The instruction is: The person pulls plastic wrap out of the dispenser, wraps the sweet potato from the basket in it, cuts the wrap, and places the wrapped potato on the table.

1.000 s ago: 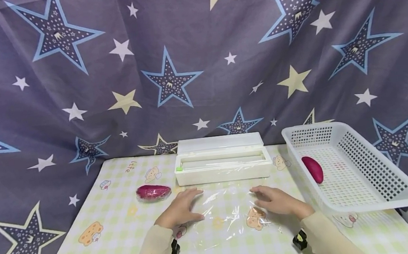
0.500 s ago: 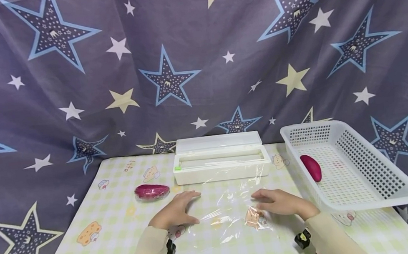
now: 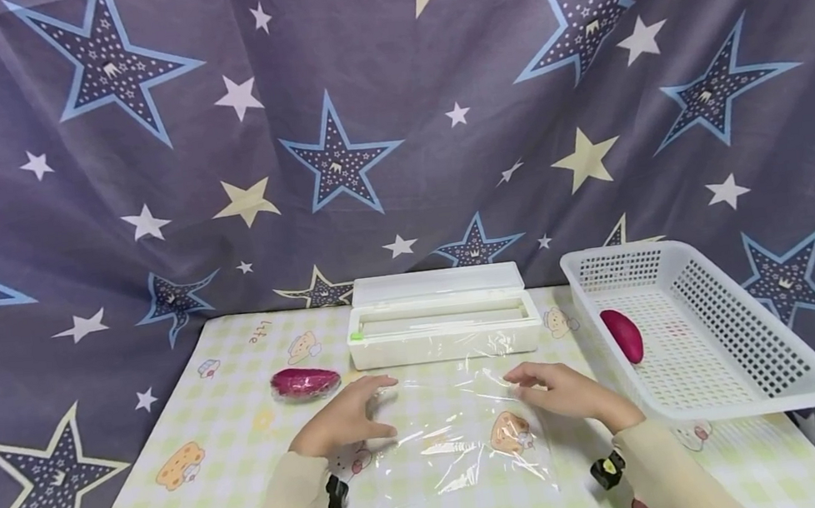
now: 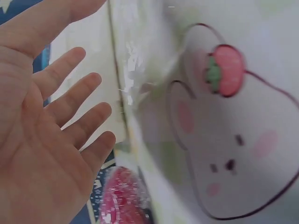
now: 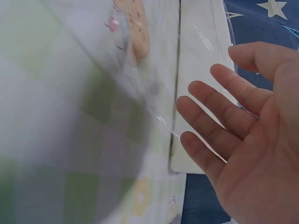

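Observation:
A sheet of clear cling film lies over the checked cloth between the two hands, glossy and wrinkled. At its left side my left hand stands with thumb and fingers spread; in the left wrist view the palm faces the camera and holds nothing. My right hand is beside the film's far right corner, its fingers extended and apart in the right wrist view. Just behind the film is a white cling film box, lid raised and the roll visible inside.
Left of the box rests a purple-red, sweet-potato-shaped piece wrapped in clear film. A white perforated basket stands on the right with a similar unwrapped piece inside. A star-patterned curtain hangs behind the table.
Both hands have moved slightly outward, away from each other. The film between them has shifted, its creases and shine differ, and its near edge now reaches a little closer to me.

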The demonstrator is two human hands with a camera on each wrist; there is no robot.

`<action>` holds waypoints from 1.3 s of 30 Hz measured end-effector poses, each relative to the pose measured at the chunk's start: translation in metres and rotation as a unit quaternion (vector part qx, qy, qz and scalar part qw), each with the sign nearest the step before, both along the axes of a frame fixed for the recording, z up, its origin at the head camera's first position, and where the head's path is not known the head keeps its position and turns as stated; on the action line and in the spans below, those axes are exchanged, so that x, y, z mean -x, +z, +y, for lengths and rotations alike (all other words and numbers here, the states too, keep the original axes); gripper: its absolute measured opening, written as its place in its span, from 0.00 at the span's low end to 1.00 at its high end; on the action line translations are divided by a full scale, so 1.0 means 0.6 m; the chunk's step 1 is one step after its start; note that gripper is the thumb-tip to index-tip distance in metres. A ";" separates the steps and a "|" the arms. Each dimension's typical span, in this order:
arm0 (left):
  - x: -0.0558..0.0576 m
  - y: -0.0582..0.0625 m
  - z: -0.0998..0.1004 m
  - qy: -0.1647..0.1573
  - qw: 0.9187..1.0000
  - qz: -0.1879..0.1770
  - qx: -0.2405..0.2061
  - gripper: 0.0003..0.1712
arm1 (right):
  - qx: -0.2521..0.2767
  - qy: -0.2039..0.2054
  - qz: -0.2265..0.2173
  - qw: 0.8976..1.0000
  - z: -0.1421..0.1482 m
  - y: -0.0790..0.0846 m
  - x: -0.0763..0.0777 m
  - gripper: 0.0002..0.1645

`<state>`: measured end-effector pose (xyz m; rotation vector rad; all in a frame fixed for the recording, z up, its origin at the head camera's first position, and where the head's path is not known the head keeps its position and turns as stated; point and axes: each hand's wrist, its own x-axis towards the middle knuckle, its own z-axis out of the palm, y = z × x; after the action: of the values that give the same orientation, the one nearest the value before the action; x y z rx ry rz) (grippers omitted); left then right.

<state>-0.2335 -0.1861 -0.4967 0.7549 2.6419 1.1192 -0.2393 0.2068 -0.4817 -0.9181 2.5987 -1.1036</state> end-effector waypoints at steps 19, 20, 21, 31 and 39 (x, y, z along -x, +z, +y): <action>-0.003 0.079 -0.004 0.032 0.998 0.062 0.003 0.39 | -0.003 -0.016 0.056 0.998 0.023 0.075 0.024 0.20; -0.003 0.080 -0.005 0.030 0.997 0.067 0.003 0.39 | -0.005 -0.020 0.057 0.998 0.027 0.080 0.025 0.20; -0.004 0.081 -0.005 0.029 0.997 0.070 0.003 0.38 | -0.007 -0.024 0.059 0.998 0.031 0.085 0.026 0.20; -0.010 0.072 -0.006 0.024 0.996 0.079 -0.022 0.34 | -0.017 -0.065 0.098 0.993 0.078 0.137 0.038 0.18; -0.010 0.062 -0.002 0.021 0.997 0.056 -0.053 0.30 | -0.038 -0.074 0.119 0.989 0.121 0.160 0.053 0.17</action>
<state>-0.2277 -0.1873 -0.4595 0.8072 2.7193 1.2726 -0.2714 0.2795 -0.3859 -0.9033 2.9215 -0.9732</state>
